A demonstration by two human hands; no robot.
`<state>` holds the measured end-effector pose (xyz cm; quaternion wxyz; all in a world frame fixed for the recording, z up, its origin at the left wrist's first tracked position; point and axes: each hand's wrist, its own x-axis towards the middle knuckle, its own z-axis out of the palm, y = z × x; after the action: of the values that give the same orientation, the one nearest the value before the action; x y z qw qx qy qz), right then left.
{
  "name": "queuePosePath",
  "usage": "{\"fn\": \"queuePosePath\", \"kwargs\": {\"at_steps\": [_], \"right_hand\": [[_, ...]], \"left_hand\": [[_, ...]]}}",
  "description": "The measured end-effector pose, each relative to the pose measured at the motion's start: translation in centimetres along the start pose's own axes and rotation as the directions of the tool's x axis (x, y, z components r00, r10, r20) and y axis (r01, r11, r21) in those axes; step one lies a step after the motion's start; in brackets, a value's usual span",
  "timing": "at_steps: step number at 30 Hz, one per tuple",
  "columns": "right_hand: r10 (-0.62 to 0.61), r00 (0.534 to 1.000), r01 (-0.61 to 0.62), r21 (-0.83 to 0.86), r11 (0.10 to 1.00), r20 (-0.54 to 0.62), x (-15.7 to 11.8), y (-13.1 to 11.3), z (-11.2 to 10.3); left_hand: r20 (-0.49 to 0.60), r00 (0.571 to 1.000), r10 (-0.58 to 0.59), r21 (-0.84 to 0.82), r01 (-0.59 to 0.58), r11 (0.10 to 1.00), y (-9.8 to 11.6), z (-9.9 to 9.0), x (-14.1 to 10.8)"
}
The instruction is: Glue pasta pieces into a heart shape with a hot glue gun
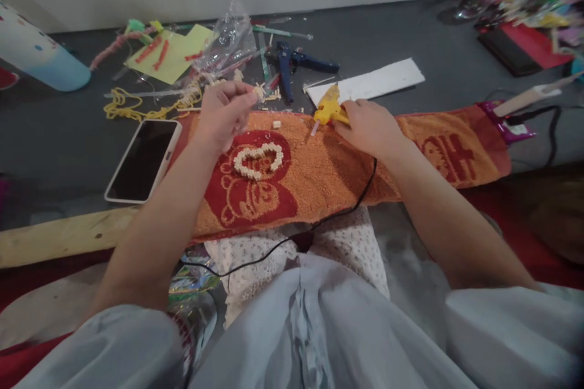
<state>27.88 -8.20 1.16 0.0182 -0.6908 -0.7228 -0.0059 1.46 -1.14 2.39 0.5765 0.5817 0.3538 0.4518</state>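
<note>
My left hand (225, 110) is closed in a pinch over the far edge of the orange towel (314, 170). A small cream-coloured piece (258, 93) shows at its fingertips. With my right hand (371, 127) I grip a yellow hot glue gun (329, 106) that lies low over the towel's far edge, its glue stick end pointing toward me. Between my arms, on the towel's red printed patch, rests a heart-shaped outline of small cream pieces (258, 161). One short cream cluster (276, 125) sits apart, just beyond the heart.
A phone (145, 161) lies left of the towel. Behind are blue-handled pliers or cutters (292, 67), a white board strip (374, 80), clear plastic wrap (232, 36) and yellow paper (173, 55). A black cord (274, 248) crosses my lap. A bottle (43, 51) stands far left.
</note>
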Motion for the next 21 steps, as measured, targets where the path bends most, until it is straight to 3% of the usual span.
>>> {"fn": "queuePosePath", "kwargs": {"at_steps": [2, 9, 13, 15, 17, 21], "right_hand": [[0.009, 1.000, -0.009, 0.008, 1.000, 0.000, -0.1, 0.1, 0.0], [0.103, 0.989, -0.088, 0.141, 0.986, -0.108, -0.3, 0.0, -0.2], [0.222, 0.961, -0.139, 0.403, 0.905, -0.167, 0.1, -0.2, 0.0], [0.302, 0.943, -0.154, 0.625, 0.765, -0.138, 0.4, -0.3, 0.0], [0.357, 0.931, -0.142, 0.828, 0.542, -0.073, 0.7, -0.5, 0.1], [0.327, 0.945, -0.075, 0.990, 0.123, 0.031, 0.9, -1.0, -0.2]], "left_hand": [[0.064, 0.998, 0.012, 0.027, -0.014, 1.000, 0.7, 0.2, -0.3], [0.009, 0.991, 0.131, 0.045, -0.131, 0.990, 2.1, 0.0, -2.7], [-0.009, 0.993, 0.115, 0.061, -0.114, 0.992, 2.6, -0.5, -4.2], [-0.014, 0.995, 0.094, 0.061, -0.093, 0.994, 2.7, -0.8, -4.5], [-0.028, 0.997, 0.073, 0.044, -0.071, 0.997, 2.6, -1.0, -4.4], [-0.051, 0.998, 0.022, 0.005, -0.022, 1.000, 2.3, -1.5, -3.4]]}}
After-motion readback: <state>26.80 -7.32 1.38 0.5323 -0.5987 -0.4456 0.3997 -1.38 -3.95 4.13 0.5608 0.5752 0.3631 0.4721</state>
